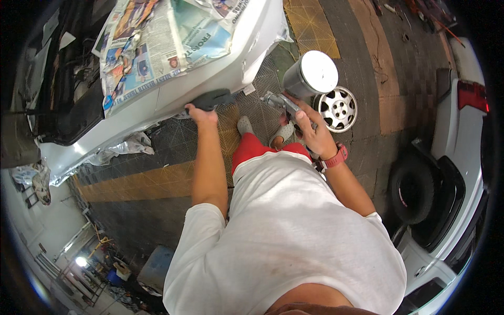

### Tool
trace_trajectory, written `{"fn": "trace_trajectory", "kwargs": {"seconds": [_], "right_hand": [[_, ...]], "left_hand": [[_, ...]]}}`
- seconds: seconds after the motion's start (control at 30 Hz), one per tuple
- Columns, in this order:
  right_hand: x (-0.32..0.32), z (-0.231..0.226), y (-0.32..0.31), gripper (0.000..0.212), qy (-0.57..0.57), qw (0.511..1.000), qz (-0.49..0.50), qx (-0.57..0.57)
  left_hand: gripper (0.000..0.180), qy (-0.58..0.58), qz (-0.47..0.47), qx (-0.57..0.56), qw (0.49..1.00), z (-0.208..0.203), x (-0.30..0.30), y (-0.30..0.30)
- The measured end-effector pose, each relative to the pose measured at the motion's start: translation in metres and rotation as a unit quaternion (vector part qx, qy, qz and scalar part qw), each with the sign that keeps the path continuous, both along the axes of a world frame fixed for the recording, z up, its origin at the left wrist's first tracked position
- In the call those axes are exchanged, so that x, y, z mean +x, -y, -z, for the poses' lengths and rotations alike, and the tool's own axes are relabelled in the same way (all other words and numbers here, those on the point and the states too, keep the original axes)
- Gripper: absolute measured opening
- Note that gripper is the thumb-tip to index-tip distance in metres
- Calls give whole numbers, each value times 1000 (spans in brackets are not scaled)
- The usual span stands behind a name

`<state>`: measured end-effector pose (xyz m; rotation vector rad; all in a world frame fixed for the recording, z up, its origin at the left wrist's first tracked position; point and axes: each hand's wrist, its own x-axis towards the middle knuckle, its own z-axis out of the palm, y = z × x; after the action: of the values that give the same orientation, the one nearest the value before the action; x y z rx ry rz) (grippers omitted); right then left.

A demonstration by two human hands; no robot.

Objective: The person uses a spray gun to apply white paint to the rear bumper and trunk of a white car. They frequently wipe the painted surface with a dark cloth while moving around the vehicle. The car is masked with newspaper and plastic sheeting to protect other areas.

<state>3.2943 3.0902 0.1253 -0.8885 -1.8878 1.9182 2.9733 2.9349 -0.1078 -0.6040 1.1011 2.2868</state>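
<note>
My left hand is closed on a dark cloth, which lies against the edge of a white car body panel. Only the thumb side shows; the fingers are hidden by the cloth. In my right hand is a metal spray gun, gripped by its handle and held out from the panel. On top of the gun sits a grey paint cup with a round white lid. Crumpled newspaper sheets cover the middle of the panel.
A silver wheel lies on the floor right of the gun. Farther right stands another white vehicle with a spare tyre. Plastic sheeting hangs under the panel. My feet stand on black and yellow floor tiles.
</note>
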Motion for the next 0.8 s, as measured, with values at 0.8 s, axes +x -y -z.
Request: {"fn": "trace_trajectory", "kwargs": {"seconds": [0.8], "right_hand": [[108,107,-34,49,-27,989,138,-53]], "left_hand": [[61,-748,325,-579,14,-132,58,-42]]}}
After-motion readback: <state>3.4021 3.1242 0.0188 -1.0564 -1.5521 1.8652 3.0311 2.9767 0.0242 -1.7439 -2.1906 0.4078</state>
